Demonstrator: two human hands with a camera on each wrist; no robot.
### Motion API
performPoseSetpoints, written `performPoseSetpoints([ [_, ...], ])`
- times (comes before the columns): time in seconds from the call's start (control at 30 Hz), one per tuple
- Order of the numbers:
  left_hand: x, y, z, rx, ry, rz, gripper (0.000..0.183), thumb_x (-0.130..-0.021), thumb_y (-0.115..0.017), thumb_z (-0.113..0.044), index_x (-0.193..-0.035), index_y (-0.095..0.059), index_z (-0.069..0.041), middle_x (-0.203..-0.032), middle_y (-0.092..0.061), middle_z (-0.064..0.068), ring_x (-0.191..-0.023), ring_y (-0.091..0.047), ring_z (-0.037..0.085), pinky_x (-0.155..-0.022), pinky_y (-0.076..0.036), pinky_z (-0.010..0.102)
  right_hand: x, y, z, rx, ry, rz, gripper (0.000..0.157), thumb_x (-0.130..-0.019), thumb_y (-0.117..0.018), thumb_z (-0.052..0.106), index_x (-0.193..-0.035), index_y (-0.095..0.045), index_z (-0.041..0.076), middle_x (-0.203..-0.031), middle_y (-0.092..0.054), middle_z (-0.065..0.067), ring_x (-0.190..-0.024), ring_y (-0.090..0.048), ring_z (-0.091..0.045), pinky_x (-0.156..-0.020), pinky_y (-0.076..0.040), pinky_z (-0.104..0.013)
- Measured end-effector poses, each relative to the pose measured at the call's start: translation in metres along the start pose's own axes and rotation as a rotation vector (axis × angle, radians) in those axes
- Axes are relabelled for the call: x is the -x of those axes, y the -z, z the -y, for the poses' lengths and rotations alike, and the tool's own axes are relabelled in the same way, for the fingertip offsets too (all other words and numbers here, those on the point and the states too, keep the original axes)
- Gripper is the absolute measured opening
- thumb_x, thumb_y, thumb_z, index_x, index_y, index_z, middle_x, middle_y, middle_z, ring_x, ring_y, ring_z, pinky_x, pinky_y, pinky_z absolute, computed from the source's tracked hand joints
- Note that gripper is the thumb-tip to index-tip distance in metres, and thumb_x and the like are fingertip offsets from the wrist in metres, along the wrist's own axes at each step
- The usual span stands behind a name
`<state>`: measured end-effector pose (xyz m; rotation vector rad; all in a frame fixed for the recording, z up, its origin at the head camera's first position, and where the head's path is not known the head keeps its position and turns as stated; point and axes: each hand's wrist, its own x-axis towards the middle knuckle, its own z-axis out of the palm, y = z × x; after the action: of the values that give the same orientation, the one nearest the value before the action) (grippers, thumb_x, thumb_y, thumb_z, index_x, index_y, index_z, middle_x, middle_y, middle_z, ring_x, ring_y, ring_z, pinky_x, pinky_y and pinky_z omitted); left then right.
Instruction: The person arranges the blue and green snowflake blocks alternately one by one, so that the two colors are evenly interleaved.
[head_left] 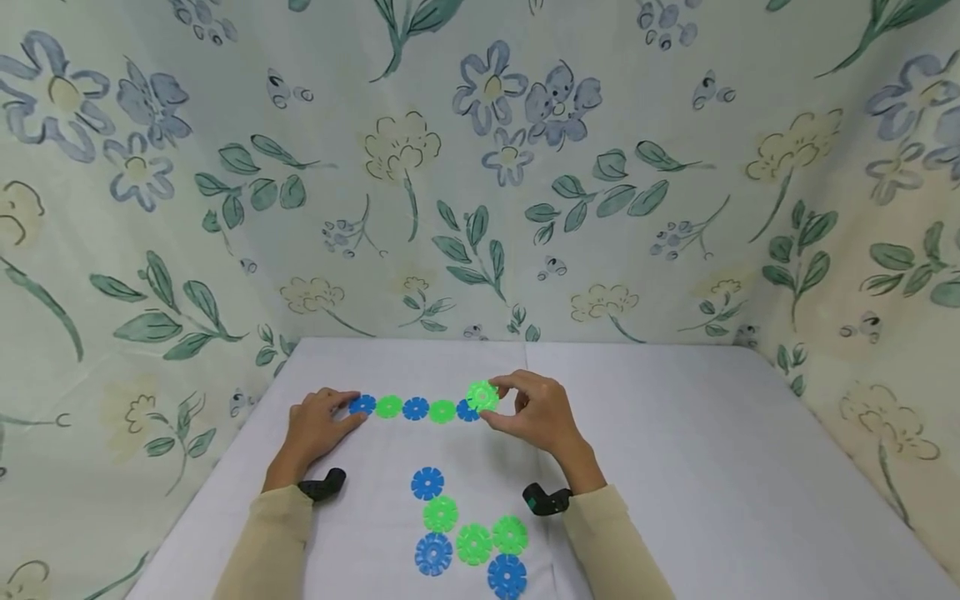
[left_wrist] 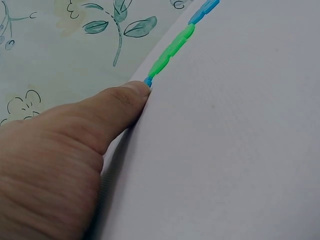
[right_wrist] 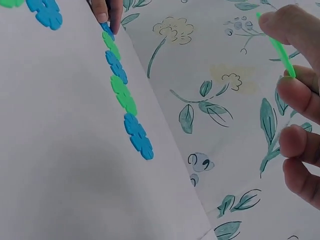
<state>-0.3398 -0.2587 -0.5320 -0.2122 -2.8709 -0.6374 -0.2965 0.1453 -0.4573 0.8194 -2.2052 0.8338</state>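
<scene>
A row of blue and green interlocking plastic discs lies flat on the table in the head view, colours alternating. At its left end, my left hand (head_left: 312, 427) pinches a blue disc (head_left: 363, 405) between thumb and finger. My right hand (head_left: 542, 410) grips a green disc (head_left: 482, 396) by its edge, raised above the table. From the head view it partly covers the blue disc (head_left: 467, 411) at the row's right end; in the right wrist view that end disc (right_wrist: 138, 136) lies apart from the held green disc (right_wrist: 283, 54).
Nearer to me are several loose discs, among them a blue disc (head_left: 427, 483), a green disc (head_left: 440, 514) and another blue disc (head_left: 507, 576). The white table (head_left: 712, 467) extends to the right. Floral cloth (head_left: 480, 183) hangs behind it and along both sides.
</scene>
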Motion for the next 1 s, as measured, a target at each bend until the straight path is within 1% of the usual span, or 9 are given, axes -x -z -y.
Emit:
performPoseSetpoints([
  [0.13,-0.001,0.001,-0.002,0.008,-0.007,0.004,0.057,-0.090,-0.068,-0.057,-0.136,-0.064,-0.022,-0.128,-0.065,0.012,-0.121,-0.054,0.035,-0.094,-0.034,0.057,0.002,-0.002,-0.002,0.015,-0.011,-0.050,0.044,-0.066,-0.093,0.033,-0.104,-0.077,0.016,-0.080,-0.070,0.005,-0.054,-0.046,0.001,-0.050,-0.040,-0.017],
  [0.27,-0.001,0.001,-0.002,0.000,-0.013,-0.004,0.056,-0.090,-0.068,-0.056,-0.135,-0.064,-0.023,-0.126,-0.065,0.012,-0.120,-0.054,0.035,-0.093,-0.035,0.057,0.003,-0.004,-0.004,0.016,-0.033,-0.093,0.044,-0.068,-0.092,0.034,-0.105,-0.077,0.017,-0.079,-0.070,0.002,-0.053,-0.046,-0.001,-0.050,-0.040,-0.018],
  [0.47,-0.001,0.002,-0.001,-0.003,-0.006,-0.002,0.056,-0.090,-0.068,-0.055,-0.135,-0.064,-0.023,-0.127,-0.065,0.013,-0.121,-0.054,0.036,-0.095,-0.035,0.059,0.007,-0.009,-0.010,0.044,-0.068,-0.165,0.042,-0.068,-0.091,0.035,-0.104,-0.077,0.017,-0.076,-0.067,0.006,-0.051,-0.048,-0.003,-0.049,-0.041,-0.019],
  [0.63,0.000,0.003,-0.002,-0.004,-0.005,-0.001,0.056,-0.090,-0.068,-0.056,-0.135,-0.064,-0.022,-0.127,-0.064,0.013,-0.120,-0.054,0.036,-0.095,-0.035,0.058,0.009,-0.014,-0.013,0.073,-0.088,-0.212,0.042,-0.069,-0.090,0.033,-0.105,-0.077,0.016,-0.075,-0.066,0.006,-0.051,-0.048,-0.003,-0.049,-0.041,-0.019],
  [0.77,0.000,0.004,-0.003,0.002,-0.002,-0.001,0.057,-0.090,-0.068,-0.055,-0.136,-0.064,-0.021,-0.128,-0.064,0.013,-0.121,-0.053,0.036,-0.095,-0.034,0.057,0.009,-0.016,-0.015,0.097,-0.141,-0.215,0.042,-0.071,-0.090,0.033,-0.106,-0.077,0.015,-0.075,-0.067,0.006,-0.051,-0.050,-0.004,-0.049,-0.042,-0.020],
  [1.0,0.000,0.005,-0.005,0.012,0.013,0.021,0.057,-0.090,-0.067,-0.056,-0.136,-0.064,-0.022,-0.128,-0.063,0.013,-0.121,-0.053,0.036,-0.096,-0.034,0.057,0.017,-0.025,-0.019,0.180,-0.288,-0.124,0.041,-0.074,-0.087,0.041,-0.105,-0.077,0.016,-0.075,-0.068,0.008,-0.055,-0.051,-0.003,-0.050,-0.040,-0.019],
])
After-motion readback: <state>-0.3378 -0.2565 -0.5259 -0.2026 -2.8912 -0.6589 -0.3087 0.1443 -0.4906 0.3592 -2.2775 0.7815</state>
